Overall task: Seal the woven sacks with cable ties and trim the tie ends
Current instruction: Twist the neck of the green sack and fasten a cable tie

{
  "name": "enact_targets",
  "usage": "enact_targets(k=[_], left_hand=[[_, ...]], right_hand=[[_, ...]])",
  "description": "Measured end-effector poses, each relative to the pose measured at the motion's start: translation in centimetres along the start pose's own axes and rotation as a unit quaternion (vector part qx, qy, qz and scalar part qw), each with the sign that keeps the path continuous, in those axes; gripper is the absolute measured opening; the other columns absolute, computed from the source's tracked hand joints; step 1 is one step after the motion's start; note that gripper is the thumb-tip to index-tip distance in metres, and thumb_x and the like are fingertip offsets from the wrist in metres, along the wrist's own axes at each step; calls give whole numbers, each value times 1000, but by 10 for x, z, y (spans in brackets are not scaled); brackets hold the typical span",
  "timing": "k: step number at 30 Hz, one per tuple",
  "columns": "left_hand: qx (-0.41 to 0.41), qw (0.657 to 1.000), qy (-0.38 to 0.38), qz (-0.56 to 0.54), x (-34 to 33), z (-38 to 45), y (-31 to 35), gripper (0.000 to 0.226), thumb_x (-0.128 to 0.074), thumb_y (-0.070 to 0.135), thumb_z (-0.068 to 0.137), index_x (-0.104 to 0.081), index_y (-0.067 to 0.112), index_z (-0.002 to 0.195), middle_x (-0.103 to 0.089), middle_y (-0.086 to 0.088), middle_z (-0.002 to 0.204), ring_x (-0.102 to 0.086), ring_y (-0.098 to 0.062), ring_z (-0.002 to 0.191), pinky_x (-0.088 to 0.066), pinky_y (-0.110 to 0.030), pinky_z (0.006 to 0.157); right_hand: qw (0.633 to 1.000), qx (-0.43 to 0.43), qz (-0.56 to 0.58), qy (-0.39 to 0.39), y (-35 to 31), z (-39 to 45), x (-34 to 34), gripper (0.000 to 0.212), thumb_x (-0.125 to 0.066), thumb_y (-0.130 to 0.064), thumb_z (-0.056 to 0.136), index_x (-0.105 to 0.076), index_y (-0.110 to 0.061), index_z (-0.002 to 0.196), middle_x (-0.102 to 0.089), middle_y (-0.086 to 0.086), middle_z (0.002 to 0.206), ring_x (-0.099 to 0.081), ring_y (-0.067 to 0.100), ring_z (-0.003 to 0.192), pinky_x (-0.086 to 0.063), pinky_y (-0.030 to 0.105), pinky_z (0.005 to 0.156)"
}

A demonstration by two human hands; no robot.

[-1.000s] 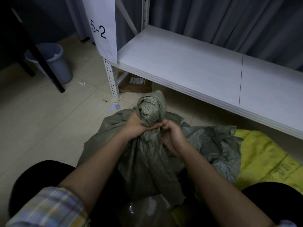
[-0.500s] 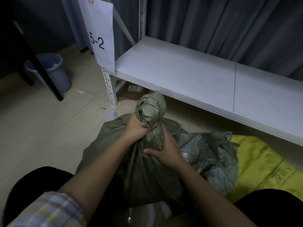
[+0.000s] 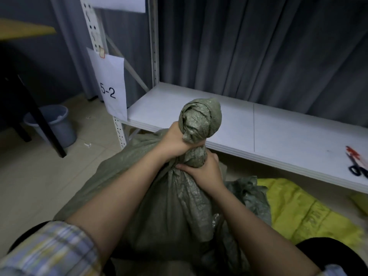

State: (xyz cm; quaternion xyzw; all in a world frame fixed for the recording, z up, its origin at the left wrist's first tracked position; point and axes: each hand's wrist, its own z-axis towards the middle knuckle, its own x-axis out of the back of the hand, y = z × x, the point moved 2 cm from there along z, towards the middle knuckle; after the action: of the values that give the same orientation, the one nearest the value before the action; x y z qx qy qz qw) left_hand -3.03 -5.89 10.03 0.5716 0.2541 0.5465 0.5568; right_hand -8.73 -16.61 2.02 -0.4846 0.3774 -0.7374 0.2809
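A dark green woven sack (image 3: 175, 208) stands on the floor between my knees, its mouth gathered into a twisted neck with a bunched top (image 3: 200, 120). My left hand (image 3: 175, 141) is clenched around the neck just under the bunched top. My right hand (image 3: 203, 171) grips the neck lower down, directly below the left one. No cable tie shows on the neck. Scissors (image 3: 356, 163) with dark handles lie on the white shelf (image 3: 288, 136) at the far right. A yellow woven sack (image 3: 306, 214) lies flat on the floor to the right.
The shelf's perforated white post (image 3: 119, 130) with a paper label "5-2" (image 3: 111, 86) stands left of the sack. A grey bucket (image 3: 51, 124) and a dark table leg (image 3: 42, 124) are at the left. Grey curtains (image 3: 258, 46) hang behind the shelf.
My right hand moved from the front of the neck to grip it below the left hand. The view tilted up, bringing the scissors on the shelf into sight.
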Motion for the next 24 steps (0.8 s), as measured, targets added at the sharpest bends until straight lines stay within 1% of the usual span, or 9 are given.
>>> enact_targets(k=[2, 4, 6, 9, 11, 14, 19, 22, 24], left_hand=[[-6, 1000, 1, -6, 0, -2, 17, 40, -83, 14, 69, -64, 11, 104, -65, -6, 106, -61, -19, 102, -51, -35, 89], [-11, 1000, 0, -13, -3, -6, 34, 37, -83, 16, 67, -66, 10, 99, -68, -8, 102, -63, -22, 99, -53, -38, 87], [-20, 1000, -5, -20, -6, -10, 51, 32, -82, 15, 68, -67, 10, 96, -68, -7, 97, -64, -20, 95, -55, -36, 83], [-30, 999, 0, -39, -13, -15, 72, 24, -80, 12, 71, -64, 15, 88, -65, 2, 85, -62, -13, 83, -52, -26, 71], [-28, 998, 20, -53, -18, -17, 79, 24, -79, 13, 71, -62, 17, 87, -63, 3, 83, -61, -13, 82, -50, -26, 71], [-26, 997, 30, -62, -33, -18, 83, 25, -80, 12, 70, -61, 17, 87, -64, -1, 86, -61, -15, 83, -51, -29, 75], [-9, 997, 15, -79, -69, -12, 84, 29, -78, 12, 72, -64, 8, 97, -65, -6, 94, -62, -18, 88, -51, -30, 76], [2, 997, -2, -73, -95, -7, 92, 27, -77, 11, 73, -63, 10, 96, -64, -4, 93, -60, -17, 86, -47, -27, 74], [7, 998, -9, -69, -113, -3, 98, 25, -76, 11, 74, -62, 11, 94, -63, -4, 90, -60, -16, 84, -46, -25, 72]], right_hand=[[1000, 7, -2, 27, -14, -4, 14, 56, -83, -50, 58, -59, -31, 105, -53, -20, 92, -45, 19, 110, -43, 37, 92], [998, 10, -17, 52, -25, -10, 26, 56, -81, -52, 60, -59, -27, 106, -59, -10, 98, -46, 22, 109, -43, 42, 92], [997, 14, -35, 74, -32, -13, 40, 59, -78, -57, 61, -58, -26, 107, -63, -4, 103, -47, 23, 107, -43, 45, 91], [994, 26, -72, 73, -38, -14, 61, 69, -73, -66, 60, -55, -28, 114, -63, -6, 108, -46, 22, 106, -42, 45, 90], [994, 32, -84, 59, -39, -14, 73, 73, -72, -68, 58, -52, -31, 117, -62, -8, 111, -46, 21, 108, -43, 43, 91], [995, 28, -80, 47, -32, -15, 86, 79, -70, -73, 52, -51, -34, 118, -61, -11, 113, -49, 20, 109, -45, 42, 92], [995, 30, -86, 49, -6, -16, 117, 82, -70, -75, 52, -52, -34, 121, -64, -11, 114, -58, 14, 108, -51, 38, 87], [993, 23, -91, 65, 9, -17, 138, 81, -70, -74, 53, -53, -33, 120, -65, -10, 114, -59, 14, 106, -51, 37, 85], [994, 11, -92, 58, 19, -16, 152, 84, -70, -76, 51, -52, -33, 120, -64, -10, 114, -57, 15, 108, -50, 38, 87]])
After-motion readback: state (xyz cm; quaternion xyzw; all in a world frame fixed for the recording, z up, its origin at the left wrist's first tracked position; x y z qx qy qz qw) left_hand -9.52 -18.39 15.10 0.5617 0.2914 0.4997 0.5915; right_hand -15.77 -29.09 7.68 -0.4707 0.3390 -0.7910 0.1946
